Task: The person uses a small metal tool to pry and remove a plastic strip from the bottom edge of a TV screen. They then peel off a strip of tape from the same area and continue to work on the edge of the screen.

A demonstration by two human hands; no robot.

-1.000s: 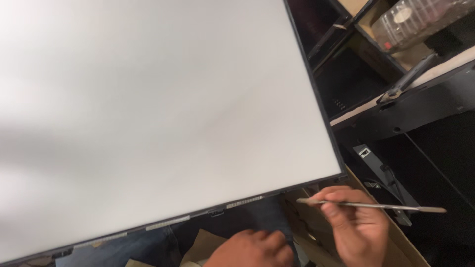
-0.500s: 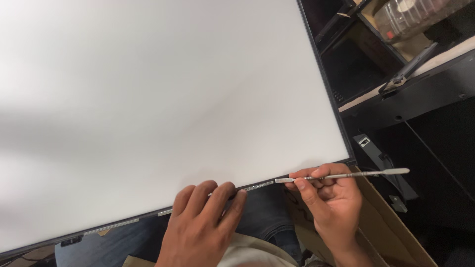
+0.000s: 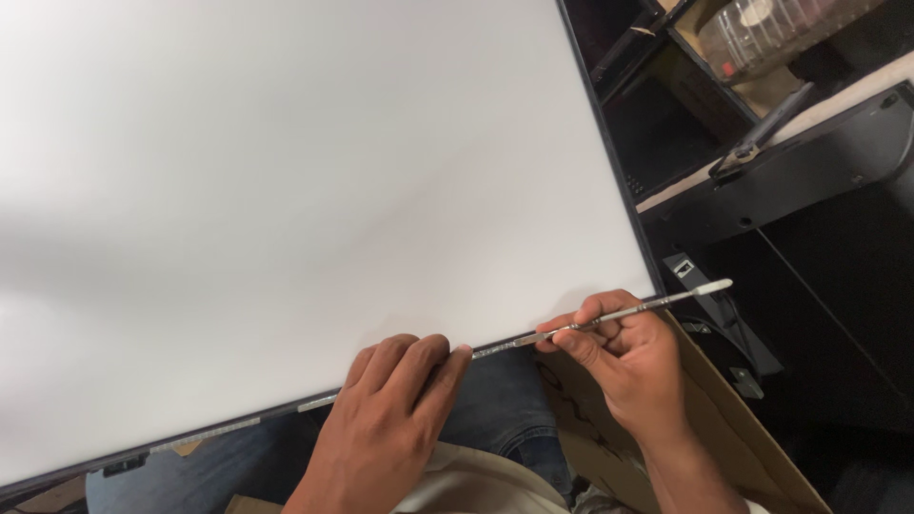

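A large white flat panel (image 3: 305, 190) with a thin dark frame fills most of the view. My left hand (image 3: 386, 419) rests on its near edge, fingers curled over the frame. My right hand (image 3: 628, 357) pinches a thin metal spatula tool (image 3: 619, 314) like a pen. The tool's near tip lies against the panel's bottom edge, just right of my left fingertips. Its flat far end points up and right, past the panel's corner.
A brown cardboard piece (image 3: 724, 428) lies under my right hand. Dark shelving (image 3: 762, 190) stands to the right, with a black-handled tool (image 3: 762, 133) and a clear plastic container (image 3: 781, 29) on it. My jeans-clad knee (image 3: 505, 400) shows below the panel.
My left hand came up from below and settled on the panel's near edge. My right hand moved the spatula tool left until its tip met that edge.
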